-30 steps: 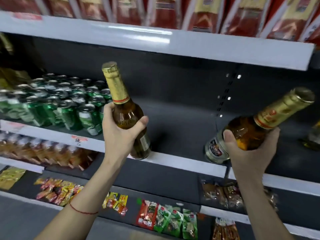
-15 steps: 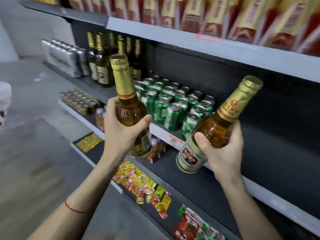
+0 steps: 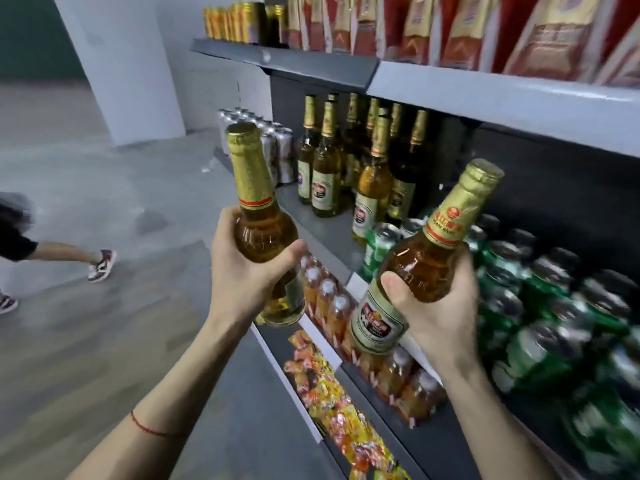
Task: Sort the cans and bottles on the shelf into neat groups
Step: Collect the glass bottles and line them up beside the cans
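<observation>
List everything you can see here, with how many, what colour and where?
held bottles: two, amber with gold foil, one per hand
shelf bottles: a group, amber and gold, middle shelf, standing
green cans: many, right of the bottles
silver cans: several, shelf's far end
red-gold packs: a row, top shelf
snack packets: many, yellow-orange, lowest shelf
left hand: grips one bottle
right hand: grips the tilted bottle
</observation>
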### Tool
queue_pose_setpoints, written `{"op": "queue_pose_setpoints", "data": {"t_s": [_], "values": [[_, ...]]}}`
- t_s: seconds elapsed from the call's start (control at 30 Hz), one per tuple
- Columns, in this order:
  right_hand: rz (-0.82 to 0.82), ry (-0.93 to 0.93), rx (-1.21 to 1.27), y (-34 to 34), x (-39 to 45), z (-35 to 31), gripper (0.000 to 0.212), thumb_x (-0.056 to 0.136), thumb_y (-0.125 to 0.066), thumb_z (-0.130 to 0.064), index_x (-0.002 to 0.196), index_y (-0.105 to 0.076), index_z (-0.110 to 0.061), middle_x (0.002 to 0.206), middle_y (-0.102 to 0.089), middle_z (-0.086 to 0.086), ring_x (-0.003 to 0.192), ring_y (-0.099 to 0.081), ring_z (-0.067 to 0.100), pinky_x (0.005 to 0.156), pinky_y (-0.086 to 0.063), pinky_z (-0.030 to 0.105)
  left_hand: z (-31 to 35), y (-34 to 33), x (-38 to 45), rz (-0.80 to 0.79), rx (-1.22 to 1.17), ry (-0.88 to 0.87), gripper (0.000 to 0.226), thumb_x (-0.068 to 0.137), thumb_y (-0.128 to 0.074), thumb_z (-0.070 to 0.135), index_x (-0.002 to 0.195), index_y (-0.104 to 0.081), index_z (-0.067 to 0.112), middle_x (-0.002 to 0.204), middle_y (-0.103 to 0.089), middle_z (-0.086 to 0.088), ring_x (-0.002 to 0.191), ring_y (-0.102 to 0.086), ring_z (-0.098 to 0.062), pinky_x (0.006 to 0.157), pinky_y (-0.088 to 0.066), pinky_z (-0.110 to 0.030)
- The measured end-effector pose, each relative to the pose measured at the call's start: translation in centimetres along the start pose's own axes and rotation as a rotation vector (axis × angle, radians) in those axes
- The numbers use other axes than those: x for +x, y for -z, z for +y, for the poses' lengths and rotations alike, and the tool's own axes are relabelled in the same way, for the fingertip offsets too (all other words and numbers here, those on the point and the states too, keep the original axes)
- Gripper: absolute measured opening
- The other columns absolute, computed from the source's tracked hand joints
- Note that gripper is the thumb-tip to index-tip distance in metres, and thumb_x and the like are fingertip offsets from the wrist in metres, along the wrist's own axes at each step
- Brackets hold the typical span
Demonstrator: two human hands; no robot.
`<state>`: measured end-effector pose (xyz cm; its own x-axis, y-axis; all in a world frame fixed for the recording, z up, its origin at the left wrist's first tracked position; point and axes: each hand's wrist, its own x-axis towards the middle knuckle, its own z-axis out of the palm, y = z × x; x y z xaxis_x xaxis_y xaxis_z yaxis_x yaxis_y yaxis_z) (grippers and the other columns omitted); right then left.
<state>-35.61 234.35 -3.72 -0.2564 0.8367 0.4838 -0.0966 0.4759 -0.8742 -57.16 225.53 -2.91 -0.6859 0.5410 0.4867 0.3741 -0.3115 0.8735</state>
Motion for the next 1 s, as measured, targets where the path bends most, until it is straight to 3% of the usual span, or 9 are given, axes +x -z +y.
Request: {"op": "queue_pose_setpoints", "data": {"t_s": [0.13, 0.57, 0.73, 0.83, 0.93, 1.0], "values": [[-0.009, 0.03, 0.004, -3.5, 5.3, 1.7, 0.06, 0.06, -0.079, -0.044, 0.114, -0.054, -0.036, 0.097, -0.069, -0.029, 0.09, -0.069, -0.004, 0.076, -0.052, 0.011, -1.4, -0.6, 5.1, 0.022, 0.028, -0.028, 0.061, 0.065, -0.091, 0.035, 0.113, -0.057, 0.018, 0.107, -0.072, -0.012, 0.098, -0.074, -0.026, 0.09, -0.061, -0.053], [0.112, 0.06, -0.101, -13.0, 15.9, 7.6, 0.065, 0.06, -0.08, -0.05, 0.118, -0.05, -0.047, 0.107, -0.062, -0.039, 0.105, -0.064, -0.007, 0.086, -0.05, 0.009, -10.9, -3.4, 21.2, -0.055, -0.085, -0.093, 0.059, 0.07, -0.089, 0.037, 0.114, -0.056, 0.016, 0.105, -0.068, -0.001, 0.097, -0.069, -0.013, 0.085, -0.056, -0.029], [0.248, 0.065, -0.204, -17.2, 18.7, 9.6, 0.065, 0.059, -0.078, -0.049, 0.116, -0.047, -0.047, 0.106, -0.058, -0.047, 0.103, -0.059, -0.019, 0.083, -0.044, 0.0, -15.5, -4.8, 27.6, -0.172, -0.121, -0.131, 0.051, 0.077, -0.09, 0.026, 0.112, -0.055, 0.015, 0.1, -0.063, 0.003, 0.096, -0.065, -0.014, 0.086, -0.057, -0.04], [0.325, 0.059, -0.261, -19.2, 19.9, 10.6, 0.063, 0.06, -0.083, -0.043, 0.113, -0.049, -0.043, 0.103, -0.06, -0.045, 0.1, -0.06, -0.018, 0.079, -0.045, -0.001, -17.8, -5.7, 30.5, -0.258, -0.18, -0.113, 0.052, 0.078, -0.09, 0.025, 0.116, -0.056, 0.014, 0.106, -0.066, -0.004, 0.103, -0.067, -0.021, 0.091, -0.057, -0.047], [0.406, 0.009, -0.279, -20.7, 21.0, 11.6, 0.057, 0.061, -0.08, -0.047, 0.109, -0.051, -0.045, 0.1, -0.063, -0.037, 0.098, -0.064, -0.009, 0.078, -0.049, 0.005, -19.2, -6.6, 32.7, -0.331, -0.197, -0.097, 0.056, 0.077, -0.088, 0.031, 0.118, -0.055, 0.012, 0.108, -0.066, -0.005, 0.104, -0.066, -0.018, 0.091, -0.057, -0.043], [0.439, -0.027, -0.303, -21.3, 21.6, 12.6, 0.055, 0.064, -0.087, -0.04, 0.105, -0.051, -0.052, 0.098, -0.065, -0.031, 0.096, -0.067, -0.003, 0.078, -0.052, 0.01, -20.0, -7.1, 33.6, -0.37, -0.204, -0.076, 0.057, 0.077, -0.087, 0.031, 0.118, -0.054, 0.012, 0.108, -0.065, -0.001, 0.104, -0.066, -0.015, 0.091, -0.057, -0.037]]}}
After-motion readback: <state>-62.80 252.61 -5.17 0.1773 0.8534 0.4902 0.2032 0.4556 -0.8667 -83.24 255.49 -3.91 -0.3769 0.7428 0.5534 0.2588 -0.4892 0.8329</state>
